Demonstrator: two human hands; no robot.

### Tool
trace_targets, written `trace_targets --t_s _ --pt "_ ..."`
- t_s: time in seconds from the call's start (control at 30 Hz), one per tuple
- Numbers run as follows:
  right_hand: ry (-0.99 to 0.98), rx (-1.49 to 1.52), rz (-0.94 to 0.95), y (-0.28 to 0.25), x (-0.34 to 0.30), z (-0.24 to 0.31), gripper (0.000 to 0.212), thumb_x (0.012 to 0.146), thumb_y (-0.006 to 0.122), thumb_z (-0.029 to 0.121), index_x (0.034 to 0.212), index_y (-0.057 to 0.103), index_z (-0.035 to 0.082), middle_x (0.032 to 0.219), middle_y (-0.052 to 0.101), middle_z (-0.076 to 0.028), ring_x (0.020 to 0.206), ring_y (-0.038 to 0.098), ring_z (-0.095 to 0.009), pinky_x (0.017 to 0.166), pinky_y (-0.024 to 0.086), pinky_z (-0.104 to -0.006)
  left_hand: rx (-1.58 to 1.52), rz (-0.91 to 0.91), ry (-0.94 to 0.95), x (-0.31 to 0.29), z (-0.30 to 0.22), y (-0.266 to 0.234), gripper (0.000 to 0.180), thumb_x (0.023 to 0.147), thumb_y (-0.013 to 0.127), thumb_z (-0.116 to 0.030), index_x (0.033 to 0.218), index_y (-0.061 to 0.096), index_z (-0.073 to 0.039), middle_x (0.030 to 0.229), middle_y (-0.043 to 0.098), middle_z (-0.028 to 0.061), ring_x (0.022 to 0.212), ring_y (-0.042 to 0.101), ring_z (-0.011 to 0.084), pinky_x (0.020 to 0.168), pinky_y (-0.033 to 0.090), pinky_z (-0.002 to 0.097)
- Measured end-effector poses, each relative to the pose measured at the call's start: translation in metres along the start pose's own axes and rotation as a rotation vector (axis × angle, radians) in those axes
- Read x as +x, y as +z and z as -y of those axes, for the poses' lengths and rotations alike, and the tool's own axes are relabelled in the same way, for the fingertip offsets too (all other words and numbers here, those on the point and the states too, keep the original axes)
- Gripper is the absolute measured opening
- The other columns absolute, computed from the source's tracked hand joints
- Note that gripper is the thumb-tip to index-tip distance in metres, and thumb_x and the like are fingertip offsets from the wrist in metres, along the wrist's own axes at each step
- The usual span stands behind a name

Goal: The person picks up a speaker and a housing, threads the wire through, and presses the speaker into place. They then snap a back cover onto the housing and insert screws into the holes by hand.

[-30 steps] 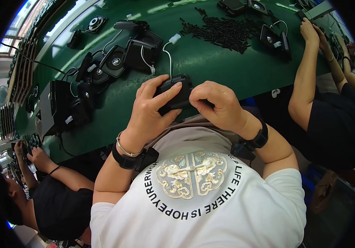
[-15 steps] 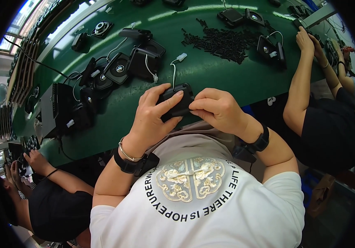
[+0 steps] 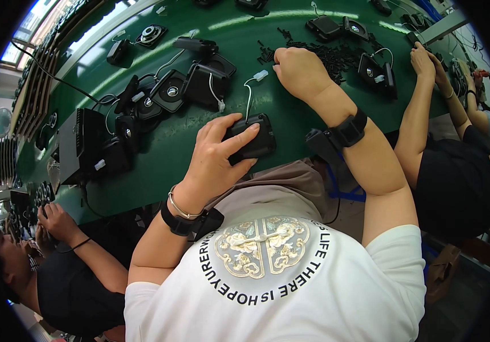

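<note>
My left hand (image 3: 213, 151) is closed round a black speaker box (image 3: 259, 139) by the table's near edge, thumb and fingers gripping its left side. From the box's far side rises a white cable (image 3: 249, 94) ending in a white plug (image 3: 260, 74). My right hand (image 3: 305, 71) reaches out over the left part of a pile of small black screw-like parts (image 3: 336, 60). Its fingers are curled in and pressed together; whatever lies at the fingertips is hidden.
Several black speakers (image 3: 172, 91) with white leads cluster left of centre, beside a large black box (image 3: 79, 148). More speaker units (image 3: 370, 68) lie right of the pile. Co-workers' hands are at the right (image 3: 422, 62) and left (image 3: 59, 222) along the green table (image 3: 290, 128).
My right hand has left the right side of the speaker box and moved forward to the pile of small black parts. My left hand still grips the box.
</note>
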State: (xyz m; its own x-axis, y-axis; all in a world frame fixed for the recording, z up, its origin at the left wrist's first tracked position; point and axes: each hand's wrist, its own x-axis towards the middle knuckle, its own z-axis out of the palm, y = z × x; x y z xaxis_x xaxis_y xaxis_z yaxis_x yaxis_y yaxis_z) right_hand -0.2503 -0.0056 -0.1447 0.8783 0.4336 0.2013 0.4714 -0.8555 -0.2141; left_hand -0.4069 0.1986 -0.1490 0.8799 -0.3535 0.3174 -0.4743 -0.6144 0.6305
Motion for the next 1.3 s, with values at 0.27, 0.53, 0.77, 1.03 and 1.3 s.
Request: trace_targets --t_s 0.27,0.53,0.77,1.03,1.3 --pt "-0.021 0.153 0.060 -0.010 0.001 -0.004 0.014 0.086 0.058 0.011 0.090 0.066 0.000 0.080 0.068 -0.016 0.074 0.067 -0.032 0.070 0.054 -0.0390 0.038 -0.014 -0.001 0.002 0.000 0.002 0.066 0.059 0.084 -0.006 0.122 0.067 -0.019 0.128 0.056 0.0143 0.113 0.053 0.0343 0.099 0.043 0.0435" --pt "-0.338 0.887 -0.003 -0.032 -0.101 0.063 0.011 0.078 0.073 0.004 0.087 0.067 0.006 0.120 0.056 -0.015 0.112 0.053 -0.027 0.092 0.044 -0.0359 0.013 -0.079 0.020 0.000 0.004 0.002 0.059 0.062 0.083 -0.012 0.118 0.068 -0.020 0.124 0.059 0.0124 0.113 0.054 0.0336 0.099 0.040 0.0466" --pt "-0.414 0.565 -0.143 -0.001 -0.108 0.073 0.015 0.073 0.075 0.003 0.085 0.067 0.007 0.125 0.053 -0.014 0.118 0.047 -0.035 0.098 0.041 -0.0431 0.030 -0.122 0.011 -0.003 0.007 0.008 0.054 0.062 0.081 -0.014 0.115 0.070 -0.018 0.121 0.060 0.0120 0.111 0.055 0.0328 0.099 0.041 0.0457" --pt "-0.421 0.521 -0.185 -0.017 -0.098 0.070 0.019 0.073 0.077 0.005 0.089 0.067 0.007 0.121 0.057 -0.013 0.114 0.051 -0.033 0.094 0.043 -0.0418 0.018 -0.114 0.017 -0.001 0.003 0.005 0.055 0.062 0.082 -0.013 0.116 0.070 -0.019 0.121 0.060 0.0121 0.112 0.055 0.0325 0.100 0.040 0.0460" --pt "-0.028 0.531 -0.082 -0.011 0.001 0.004 0.018 0.082 0.072 0.014 0.095 0.067 0.002 0.086 0.068 -0.011 0.075 0.065 -0.024 0.073 0.052 -0.0317 0.028 -0.071 0.022 -0.001 0.002 0.000 0.057 0.062 0.082 -0.013 0.117 0.069 -0.019 0.122 0.059 0.0126 0.113 0.054 0.0329 0.101 0.039 0.0457"
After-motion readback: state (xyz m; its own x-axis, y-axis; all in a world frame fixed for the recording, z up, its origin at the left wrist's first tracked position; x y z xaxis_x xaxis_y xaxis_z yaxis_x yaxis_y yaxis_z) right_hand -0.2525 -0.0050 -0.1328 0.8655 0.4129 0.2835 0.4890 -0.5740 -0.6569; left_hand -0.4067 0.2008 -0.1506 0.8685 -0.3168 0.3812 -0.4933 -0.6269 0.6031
